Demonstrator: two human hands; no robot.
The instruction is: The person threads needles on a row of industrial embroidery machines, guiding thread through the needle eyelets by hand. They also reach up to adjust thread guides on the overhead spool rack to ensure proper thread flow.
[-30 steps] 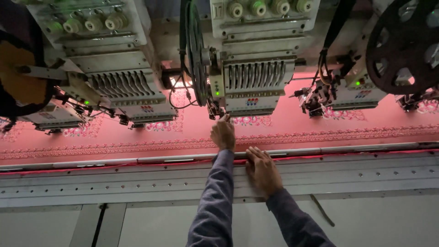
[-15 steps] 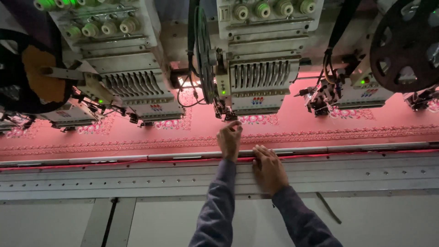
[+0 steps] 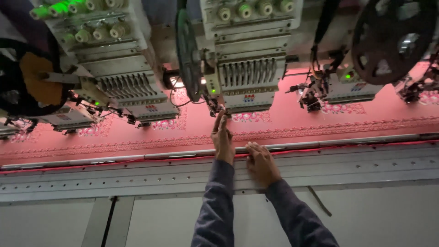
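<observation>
**Two hands at the embroidery head**

Two bare hands reach up from dark blue sleeves toward a row of embroidery heads working over a long stretch of pink fabric (image 3: 274, 126). The left hand (image 3: 222, 137) is raised to the middle embroidery head (image 3: 247, 77), its fingertips (image 3: 219, 120) pinched together just under the needle area at the head's lower left corner. Its grip is nearly closed; whether it has hold of a thread or only touches the metal there is too small to tell. The right hand (image 3: 261, 162) lies flat, fingers spread and open, holding nothing, its palm on the grey metal frame rail (image 3: 137, 171) that runs along the near edge of the fabric. The two hands are near each other, the left one higher and further in.

The fabric lies flat under the heads, lit red, with a stitched floral border running its length and small flower motifs (image 3: 249, 116) below each head. To the left stands another embroidery head (image 3: 128, 87) with pale green thread spools (image 3: 59, 9) above it. A dark reel (image 3: 393, 41) hangs at the upper right, and a second dark reel (image 3: 186, 55) sits edge-on just left of the middle head. Small green lamps glow on the heads.
</observation>
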